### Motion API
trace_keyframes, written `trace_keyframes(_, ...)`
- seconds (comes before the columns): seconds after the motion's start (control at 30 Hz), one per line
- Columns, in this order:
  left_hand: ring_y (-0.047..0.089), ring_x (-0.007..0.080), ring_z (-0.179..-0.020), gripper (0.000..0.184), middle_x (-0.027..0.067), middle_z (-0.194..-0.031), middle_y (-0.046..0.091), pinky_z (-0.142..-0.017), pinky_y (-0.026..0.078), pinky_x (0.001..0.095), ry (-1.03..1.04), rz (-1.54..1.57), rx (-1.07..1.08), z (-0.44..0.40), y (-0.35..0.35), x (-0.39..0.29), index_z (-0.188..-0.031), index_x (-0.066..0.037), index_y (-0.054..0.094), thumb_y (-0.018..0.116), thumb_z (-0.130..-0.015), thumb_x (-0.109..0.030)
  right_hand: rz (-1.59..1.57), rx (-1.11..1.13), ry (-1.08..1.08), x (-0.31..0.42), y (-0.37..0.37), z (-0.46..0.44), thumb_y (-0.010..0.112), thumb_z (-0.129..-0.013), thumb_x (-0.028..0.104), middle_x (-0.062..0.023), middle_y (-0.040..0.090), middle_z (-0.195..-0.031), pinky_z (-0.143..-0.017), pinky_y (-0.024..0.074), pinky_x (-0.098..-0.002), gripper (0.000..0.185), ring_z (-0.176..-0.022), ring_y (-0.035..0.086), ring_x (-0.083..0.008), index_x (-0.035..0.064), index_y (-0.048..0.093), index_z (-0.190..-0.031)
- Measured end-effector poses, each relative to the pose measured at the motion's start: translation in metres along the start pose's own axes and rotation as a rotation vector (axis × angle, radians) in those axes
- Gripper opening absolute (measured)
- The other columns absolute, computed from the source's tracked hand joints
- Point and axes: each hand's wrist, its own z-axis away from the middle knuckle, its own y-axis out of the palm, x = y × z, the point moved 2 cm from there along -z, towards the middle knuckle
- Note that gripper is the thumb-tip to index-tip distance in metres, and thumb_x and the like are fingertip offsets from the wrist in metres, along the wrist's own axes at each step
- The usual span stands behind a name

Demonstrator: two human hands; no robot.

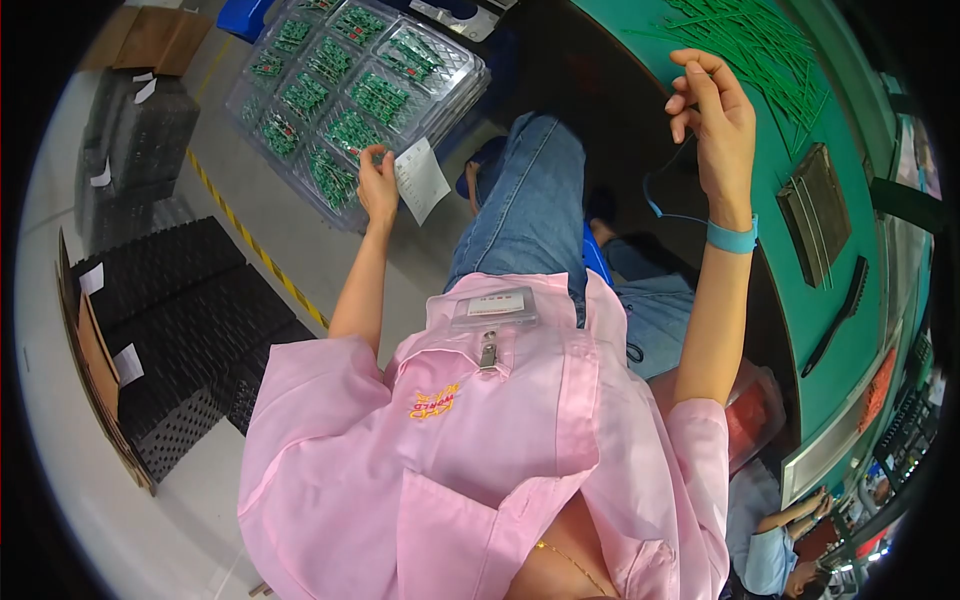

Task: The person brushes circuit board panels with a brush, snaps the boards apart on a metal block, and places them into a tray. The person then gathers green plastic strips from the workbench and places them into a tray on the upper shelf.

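Note:
My left hand [378, 188] is at the near edge of a clear plastic tray [462, 80], its thumb and index finger pinched together. What is between those fingertips is too small to make out. Small green circuit boards [378, 98] fill the tray's compartments. Right beside the hand, a white paper slip [422, 180] hangs at the tray's edge. My right hand [718, 125] is raised near the edge of the green bench [700, 22], fingers loosely curled and apart, with nothing visible in them. A blue wrist strap [732, 236] with a thin cord circles that wrist.
Thin green strips [755, 50] lie heaped on the bench. Closer in are a dark rectangular block [815, 215] and a black brush-like tool [838, 318]. Black stacked trays [165, 330] stand on the floor at left, past yellow-black tape [245, 237]. Another person [770, 550] sits at lower right.

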Motion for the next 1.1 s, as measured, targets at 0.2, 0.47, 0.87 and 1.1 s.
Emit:
trace_keyframes(0.2,0.062,0.0286,-0.082,0.029,0.0091,-0.093,0.064,-0.073,0.047,0.0371,0.044,-0.130,0.061,-0.002,-0.008,0.013,-0.109,-0.013,0.057,0.054,-0.089,-0.033,-0.025,-0.015,0.042,-0.001,0.003,0.005,0.054,-0.092,0.018,-0.0048,0.056,-0.077,-0.043,0.0401,-0.0174,0.018,-0.058,0.054,-0.0083,0.0054,0.061,-0.102)
trace_keyframes(0.47,0.062,0.0372,-0.086,0.031,0.0122,-0.102,0.065,-0.073,0.048,0.0427,0.284,-0.331,0.200,-0.017,-0.017,0.005,-0.113,-0.010,0.054,0.050,-0.092,-0.032,-0.152,0.091,0.047,-0.011,-0.002,-0.002,0.048,-0.093,0.016,-0.0037,0.053,-0.076,-0.040,0.0386,-0.0187,0.014,-0.052,0.050,-0.0077,0.0077,0.056,-0.101)
trace_keyframes(0.87,0.062,0.0396,-0.070,0.029,0.0176,-0.085,0.062,-0.064,0.048,0.0473,0.572,-0.661,0.082,-0.072,0.012,0.006,-0.108,-0.011,0.050,0.053,-0.088,-0.032,-0.133,0.109,-0.068,-0.012,-0.001,0.004,0.045,-0.092,0.016,-0.0021,0.051,-0.073,-0.040,0.0363,-0.0194,0.014,-0.053,0.048,-0.0083,0.0075,0.053,-0.100)
trace_keyframes(1.1,0.062,0.0374,-0.066,0.030,0.0159,-0.081,0.063,-0.061,0.048,0.0475,0.666,-0.706,0.009,-0.096,0.016,0.012,-0.103,-0.011,0.052,0.050,-0.088,-0.036,-0.127,0.106,-0.081,-0.008,-0.001,0.007,0.044,-0.093,0.017,-0.0014,0.050,-0.070,-0.039,0.0364,-0.0196,0.015,-0.052,0.048,-0.0083,0.0075,0.053,-0.100)
